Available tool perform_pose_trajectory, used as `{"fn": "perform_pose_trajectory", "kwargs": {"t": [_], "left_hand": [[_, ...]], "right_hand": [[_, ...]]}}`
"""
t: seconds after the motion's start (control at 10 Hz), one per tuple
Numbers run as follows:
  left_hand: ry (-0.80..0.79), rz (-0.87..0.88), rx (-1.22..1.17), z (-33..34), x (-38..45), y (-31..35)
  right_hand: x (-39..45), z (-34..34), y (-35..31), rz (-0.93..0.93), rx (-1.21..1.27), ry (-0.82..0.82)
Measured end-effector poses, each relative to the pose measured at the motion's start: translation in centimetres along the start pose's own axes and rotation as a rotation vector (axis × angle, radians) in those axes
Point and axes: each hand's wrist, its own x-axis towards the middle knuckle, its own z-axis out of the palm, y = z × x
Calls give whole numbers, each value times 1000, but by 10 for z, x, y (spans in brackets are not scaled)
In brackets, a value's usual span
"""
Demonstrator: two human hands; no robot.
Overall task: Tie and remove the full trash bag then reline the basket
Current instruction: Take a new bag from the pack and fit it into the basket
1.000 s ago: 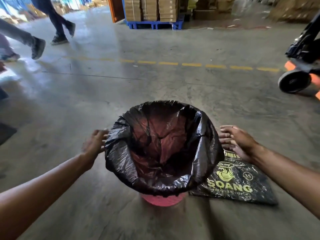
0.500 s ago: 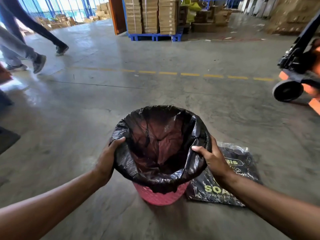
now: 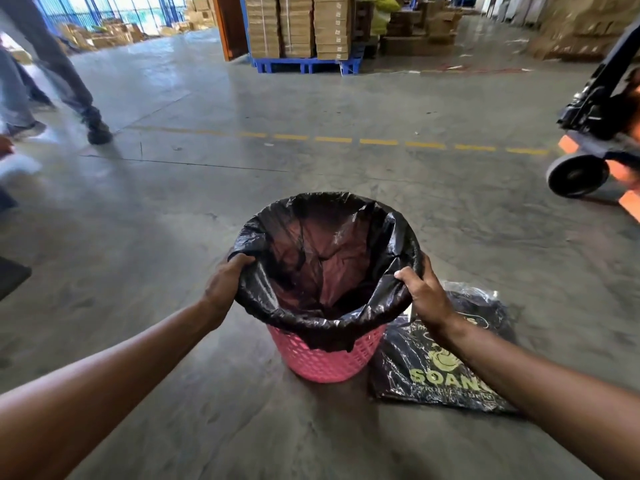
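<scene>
A pink mesh basket point(image 3: 325, 358) stands on the concrete floor in front of me. A black trash bag point(image 3: 332, 320) lines it, its edge folded down over the rim, its inside looking hollow with pink showing through. My left hand point(image 3: 225, 285) grips the bag's folded edge on the basket's left side. My right hand point(image 3: 424, 292) grips the folded edge on the right side. Both thumbs hook over the rim.
A flat pack of black bags with yellow print point(image 3: 446, 365) lies on the floor right of the basket. A pallet jack wheel point(image 3: 576, 174) is at the right. Walking legs point(image 3: 69, 81) pass at far left. Stacked cartons on a blue pallet point(image 3: 301, 32) stand behind.
Both hands moved from beside the basket onto the bag's folded rim and closed on it. The view pulled back and up, and the people at left walked on.
</scene>
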Motion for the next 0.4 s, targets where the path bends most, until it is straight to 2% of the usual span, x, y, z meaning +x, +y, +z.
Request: {"fn": "perform_pose_trajectory", "kwargs": {"t": [0.2, 0.3, 0.4], "left_hand": [[-8, 13, 149, -4, 4, 1], [2, 71, 310, -5, -2, 11], [-41, 89, 375, -23, -6, 15]], "right_hand": [[1, 0, 2, 2, -8, 5], [-3, -5, -9, 36, -82, -49], [-10, -17, -21, 51, -140, -74]]}}
